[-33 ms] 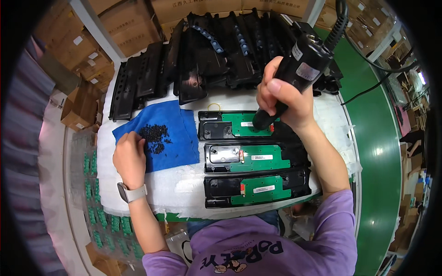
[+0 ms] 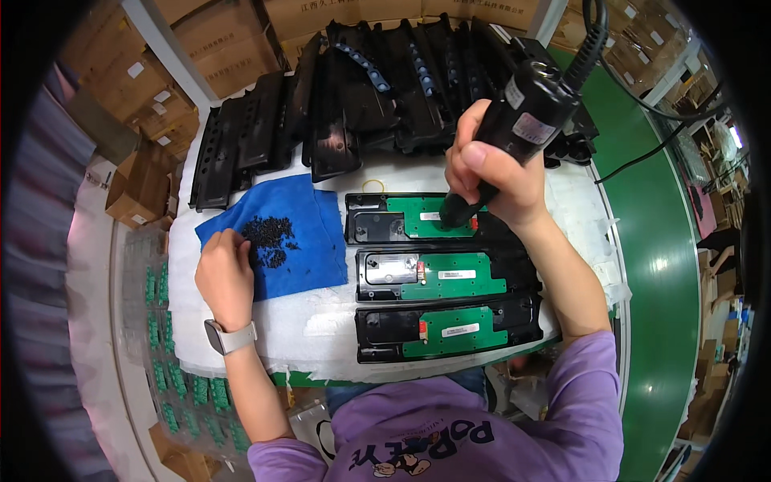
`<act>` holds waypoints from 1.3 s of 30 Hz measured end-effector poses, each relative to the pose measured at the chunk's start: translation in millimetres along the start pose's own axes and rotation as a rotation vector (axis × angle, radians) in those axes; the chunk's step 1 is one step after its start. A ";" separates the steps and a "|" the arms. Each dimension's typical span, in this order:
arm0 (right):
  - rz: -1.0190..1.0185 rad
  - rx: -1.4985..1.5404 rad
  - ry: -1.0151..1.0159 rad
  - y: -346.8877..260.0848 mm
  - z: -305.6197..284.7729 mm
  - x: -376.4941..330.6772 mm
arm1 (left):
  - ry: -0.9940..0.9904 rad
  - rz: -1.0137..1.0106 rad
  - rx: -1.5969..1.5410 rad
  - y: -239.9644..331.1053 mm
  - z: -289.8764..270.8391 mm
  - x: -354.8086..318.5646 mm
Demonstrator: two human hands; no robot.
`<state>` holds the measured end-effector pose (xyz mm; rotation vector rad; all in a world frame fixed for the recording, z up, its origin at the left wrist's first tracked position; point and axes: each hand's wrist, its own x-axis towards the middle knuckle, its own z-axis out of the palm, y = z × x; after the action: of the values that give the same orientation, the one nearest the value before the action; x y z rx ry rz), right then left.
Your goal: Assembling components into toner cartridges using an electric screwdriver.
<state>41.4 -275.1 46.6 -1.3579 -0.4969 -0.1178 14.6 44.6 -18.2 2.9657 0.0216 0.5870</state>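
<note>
My right hand (image 2: 499, 173) is wrapped around a black corded electric screwdriver (image 2: 534, 104). The driver leans, its nose low over the green circuit board (image 2: 414, 215) in the farthest of three black plastic housings (image 2: 377, 228); its tip is hidden. Two more housings lie nearer me, the middle one with its board (image 2: 470, 265) and the nearest with another board (image 2: 482, 323). My left hand (image 2: 225, 277), a watch on its wrist, has curled fingers at the edge of a pile of small black screws (image 2: 270, 239) on a blue cloth (image 2: 309, 277). Its fingertips are hidden.
Many black plastic housings (image 2: 361, 108) are heaped along the table's far side. The driver's cable (image 2: 592, 48) runs up at the right. A yellow rubber band (image 2: 373, 186) lies behind the boards. Clear trays of green boards (image 2: 169, 377) stand left below the table; cartons (image 2: 217, 40) stand behind.
My right hand and the screwdriver have shifted very slightly to the left. My left hand and the housings look the same.
</note>
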 end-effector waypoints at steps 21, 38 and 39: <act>-0.192 0.322 -0.191 -38.4 -4.9 -9.1 | -0.752 -0.395 -2.217 87.7 14.2 5.9; -0.358 0.575 -0.102 -44.3 3.6 -17.0 | -0.930 -0.147 -1.886 129.3 8.5 -16.2; -0.352 0.559 -0.116 -43.3 4.3 -17.7 | -0.925 -0.147 -1.883 129.3 8.5 -16.9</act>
<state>8.7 -284.2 79.2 -0.7250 -0.7970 -0.1735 1.1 -85.3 -17.1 1.0996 -0.2360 -0.5906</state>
